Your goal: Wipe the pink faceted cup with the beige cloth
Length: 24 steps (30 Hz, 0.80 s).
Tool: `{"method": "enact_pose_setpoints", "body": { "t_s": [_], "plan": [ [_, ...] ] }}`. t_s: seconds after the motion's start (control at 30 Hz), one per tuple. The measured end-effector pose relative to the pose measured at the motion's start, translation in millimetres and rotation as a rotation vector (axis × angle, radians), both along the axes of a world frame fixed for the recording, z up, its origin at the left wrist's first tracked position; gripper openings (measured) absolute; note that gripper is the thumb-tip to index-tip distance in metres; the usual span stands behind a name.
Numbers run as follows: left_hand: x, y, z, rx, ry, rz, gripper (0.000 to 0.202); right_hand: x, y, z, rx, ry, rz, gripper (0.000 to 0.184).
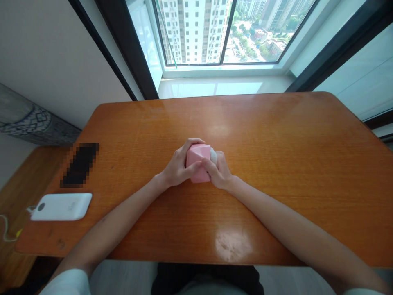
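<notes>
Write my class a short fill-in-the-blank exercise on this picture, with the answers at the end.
1. The left hand and right hand hold an object coloured mostly ____.
2. The white device lies toward the picture's ____ side, on the table.
3. Tall buildings show through the ____.

Missing words: pink; left; window.

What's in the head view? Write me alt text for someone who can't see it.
A person's left hand and right hand together hold a pink faceted object with a whitish part at its right side, over a brown wooden table. A white device lies at the table's left; beyond, a window shows tall buildings.
</notes>
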<state>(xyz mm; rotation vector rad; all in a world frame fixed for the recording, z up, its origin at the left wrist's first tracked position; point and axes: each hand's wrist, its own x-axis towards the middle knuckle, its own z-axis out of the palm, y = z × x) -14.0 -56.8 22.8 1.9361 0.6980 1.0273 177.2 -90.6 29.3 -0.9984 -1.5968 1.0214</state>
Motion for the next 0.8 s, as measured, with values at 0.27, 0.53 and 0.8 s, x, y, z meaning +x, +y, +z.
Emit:
{"method": "enact_pose_setpoints", "body": {
  "t_s": [0.27,0.53,0.8],
  "plan": [
    [-2.1,4.6,-11.0,0.313,-0.056,0.068,0.09,-0.1,1.3,3.3,-0.044,0.021,-0.005,0.07],
    [-2.3,5.7,-7.6,0.642,0.077,0.035,0.074,1.8,4.5,-9.5,-0.08,0.046,-0.054,0.067],
    [8.8,-11.7,16.6,0.051,-0.034,0.089,0.037,1.2,0.4,-4.2,0.023,0.014,-0.002,0.072]
  ]
}}
